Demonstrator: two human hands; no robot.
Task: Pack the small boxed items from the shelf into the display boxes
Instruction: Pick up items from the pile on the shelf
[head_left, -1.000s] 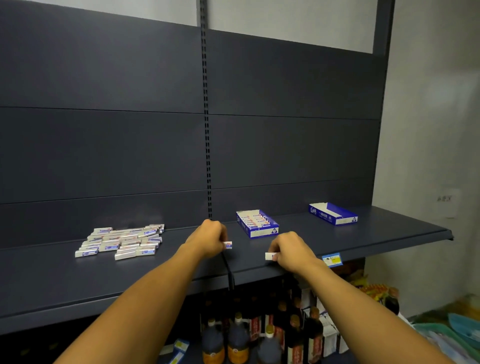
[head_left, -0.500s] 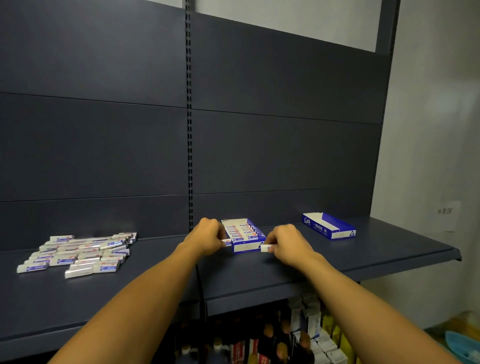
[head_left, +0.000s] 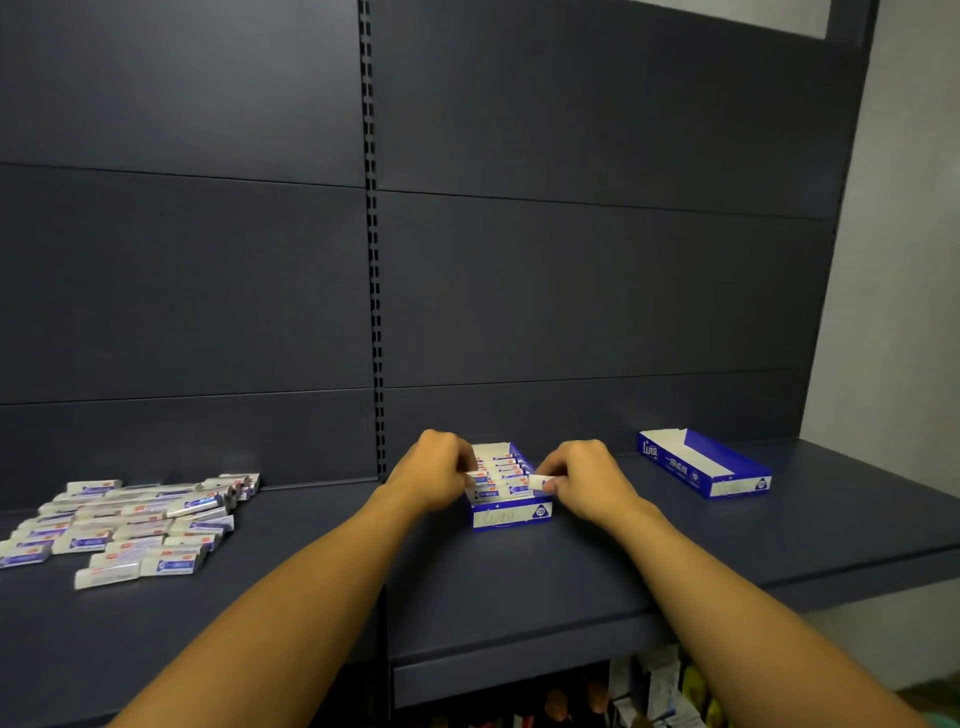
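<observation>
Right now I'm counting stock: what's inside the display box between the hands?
Display box holds rows of small boxed items; its left part is hidden behind the left hand.

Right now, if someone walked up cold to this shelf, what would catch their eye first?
Probably the two hands at the middle of the shelf: the left hand and right hand meet over a blue display box lined with small boxed items, the right pinching one small white box at its rim. Next, the loose pile of small boxes far left, and a second display box standing open to the right.
</observation>
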